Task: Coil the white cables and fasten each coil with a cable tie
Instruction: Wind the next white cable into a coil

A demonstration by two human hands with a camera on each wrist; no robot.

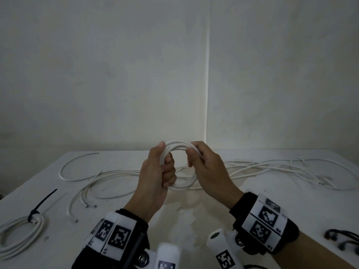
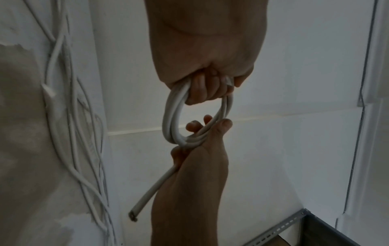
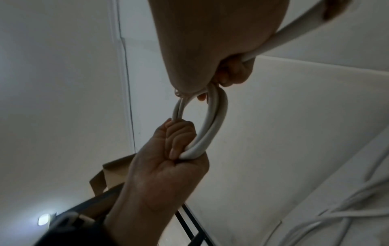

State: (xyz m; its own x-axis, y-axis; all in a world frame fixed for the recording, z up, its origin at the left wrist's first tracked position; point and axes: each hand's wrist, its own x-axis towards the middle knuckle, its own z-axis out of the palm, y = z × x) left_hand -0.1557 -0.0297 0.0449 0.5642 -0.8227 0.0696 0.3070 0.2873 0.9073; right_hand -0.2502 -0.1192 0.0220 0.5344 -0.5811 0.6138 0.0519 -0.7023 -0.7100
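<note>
Coil [image 1: 179, 147]: several white turns, held upright above the table [image 1: 194, 210], between my fists. My left hand [image 1: 158, 171] clenches one side; my right hand [image 1: 204, 162] pinches the other, the loose end [image 2: 147, 194] poking out below it. Advice: tuck that end in, keep turns flush, one hand holding. Ties [image 1: 342, 238]: near right. Finished coil [image 1: 21, 233]: near left.
</note>
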